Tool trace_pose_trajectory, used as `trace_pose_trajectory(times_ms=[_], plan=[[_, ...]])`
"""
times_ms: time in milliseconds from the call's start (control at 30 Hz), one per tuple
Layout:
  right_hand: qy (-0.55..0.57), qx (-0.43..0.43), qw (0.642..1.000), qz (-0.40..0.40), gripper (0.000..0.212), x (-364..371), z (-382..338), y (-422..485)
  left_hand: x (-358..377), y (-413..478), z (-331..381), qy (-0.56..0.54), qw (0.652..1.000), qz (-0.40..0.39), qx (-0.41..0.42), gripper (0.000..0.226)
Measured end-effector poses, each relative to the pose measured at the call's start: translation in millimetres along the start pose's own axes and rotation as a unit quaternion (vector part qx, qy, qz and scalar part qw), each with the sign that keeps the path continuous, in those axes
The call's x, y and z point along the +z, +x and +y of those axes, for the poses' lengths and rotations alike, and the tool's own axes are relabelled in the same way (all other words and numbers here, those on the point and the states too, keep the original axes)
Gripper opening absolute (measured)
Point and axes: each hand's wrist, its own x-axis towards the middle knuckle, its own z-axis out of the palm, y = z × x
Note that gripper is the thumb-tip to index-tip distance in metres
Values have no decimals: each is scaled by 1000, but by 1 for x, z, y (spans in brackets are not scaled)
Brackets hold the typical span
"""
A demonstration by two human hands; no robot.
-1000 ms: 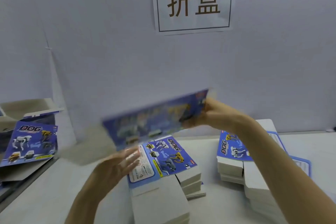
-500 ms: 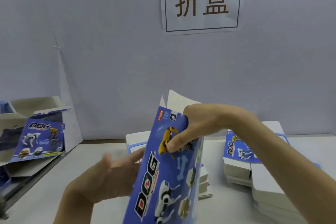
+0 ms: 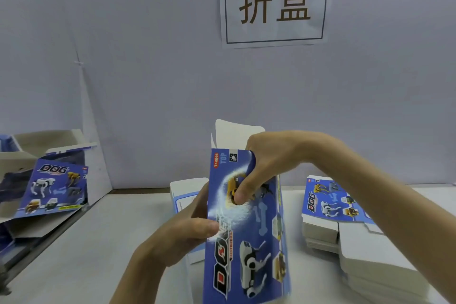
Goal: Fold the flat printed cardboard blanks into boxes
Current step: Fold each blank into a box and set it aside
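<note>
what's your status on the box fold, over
Left hand and right hand grip the blank, upright. Top flap open. Flat stacks behind and right, not in the way.

right hand [image 3: 267, 163]: grips the upper end of the cardboard blank [image 3: 249, 261], thumb pressed on the printed face and fingers curled round the right edge, out of sight behind it.
left hand [image 3: 182, 229]: pinches the left edge just below that grip, thumb in front, fingers behind.
right forearm [image 3: 365, 195]: bare, slants up from the lower right to the grip.
left forearm [image 3: 140, 276]: bare, rises from below to the grip.
</note>
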Motion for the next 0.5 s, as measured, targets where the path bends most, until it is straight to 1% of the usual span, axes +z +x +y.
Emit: trace_pose_trajectory(times_ms=[67, 133, 200, 267, 300, 333, 367, 400, 433, 467, 500], plan=[[-11, 7, 1000, -9, 46, -4, 1, 1, 6, 3, 2, 1, 1000, 12, 7, 99], [-23, 16, 1000, -10, 41, -7, 3, 3, 10, 7, 1, -5, 999, 53, 2, 110], [-33, 22, 999, -8, 39, -9, 4, 3, 11, 11, -3, -17, 996, 91, -3, 114], [-22, 15, 999, 25, 42, -9, 7, 3, 12, 13, -3, -15, 993, 114, -4, 114], [-18, 12, 997, 68, 46, -7, 10, 2, 13, 14, -2, -13, 991, 131, 5, 113], [-16, 9, 990, 137, 53, -4, 14, 1, 13, 14, -1, -15, 989, 147, 16, 112], [-1, 9, 975, 223, 64, 1, 20, -1, 12, 14, 0, -22, 986, 165, 29, 110], [36, 19, 953, 301, 75, 9, 23, -4, 11, 14, 0, -32, 982, 181, 41, 105], [92, 41, 932, 348, 87, 19, 28, -7, 9, 14, 0, -43, 978, 197, 50, 101], [160, 74, 919, 354, 100, 31, 30, -10, 7, 14, 1, -56, 975, 209, 58, 100], [232, 103, 911, 326, 112, 45, 31, -12, 5, 13, 1, -63, 972, 216, 65, 103]])
